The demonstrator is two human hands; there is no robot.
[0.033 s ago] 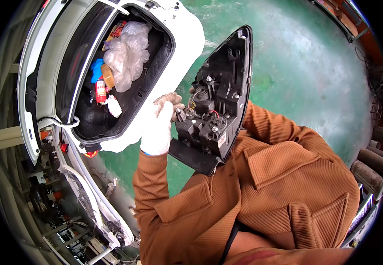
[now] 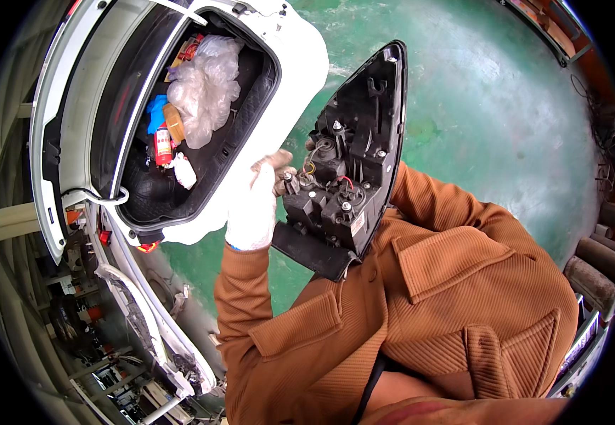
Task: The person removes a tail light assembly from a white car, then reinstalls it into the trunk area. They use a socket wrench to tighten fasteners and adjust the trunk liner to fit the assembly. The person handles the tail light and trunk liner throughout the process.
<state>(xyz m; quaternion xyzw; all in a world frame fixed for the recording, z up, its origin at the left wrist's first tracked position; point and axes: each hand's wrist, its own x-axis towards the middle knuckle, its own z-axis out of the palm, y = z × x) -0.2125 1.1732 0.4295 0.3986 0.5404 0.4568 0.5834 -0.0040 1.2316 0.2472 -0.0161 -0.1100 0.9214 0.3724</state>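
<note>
A black car tail light (image 2: 353, 166), its back facing me, is held up in front of my chest. Its back shows studs, bulb sockets and thin red and yellow wires (image 2: 345, 182). My right sleeve runs in behind it; my right hand is hidden there, and the raised light appears to rest in it. My left hand (image 2: 254, 202) wears a white glove with soiled fingertips. It is beside the light's left edge, fingers partly bent and apart, with nothing visible in them; whether the fingertips touch the housing I cannot tell. A black flap (image 2: 314, 253) projects from the light's lower end.
A white car (image 2: 297, 71) stands at left with its trunk lid (image 2: 45, 163) raised. In the trunk lie a clear plastic bag (image 2: 205, 92), a red canister (image 2: 163, 145) and a blue cloth (image 2: 156, 112). White body panels (image 2: 155, 326) stand lower left on the green floor (image 2: 463, 106).
My left fingers have shifted very slightly beside the light. The light itself stays nearly where it was.
</note>
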